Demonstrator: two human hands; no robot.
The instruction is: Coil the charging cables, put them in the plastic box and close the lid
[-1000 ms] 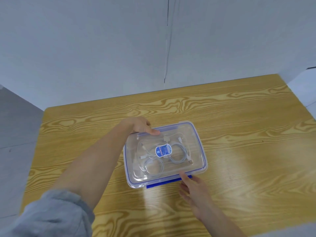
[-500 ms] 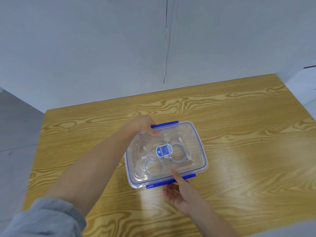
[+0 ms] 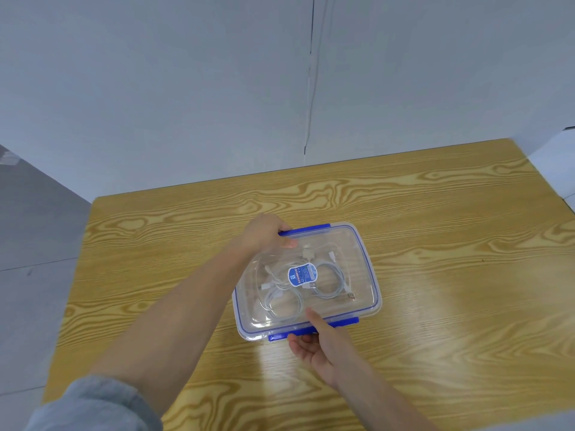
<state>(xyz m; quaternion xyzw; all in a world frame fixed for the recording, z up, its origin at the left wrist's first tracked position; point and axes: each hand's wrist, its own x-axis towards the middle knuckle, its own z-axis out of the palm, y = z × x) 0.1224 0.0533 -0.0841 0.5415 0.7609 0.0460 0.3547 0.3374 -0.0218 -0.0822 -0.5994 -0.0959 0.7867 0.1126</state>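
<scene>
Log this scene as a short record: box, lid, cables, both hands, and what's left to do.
box: clear plastic box, on wooden table
lid: clear lid on top, blue sticker at centre
contents: white charging cables, coiled, inside
left: left hand grips far blue latch, thumb on lid
right: right hand pinches near blue latch, thumb on lid
remaining: probably pressing both latches shut

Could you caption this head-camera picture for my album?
Left hand and right hand hold the blue latches of a lidded plastic box of coiled cables.
</scene>
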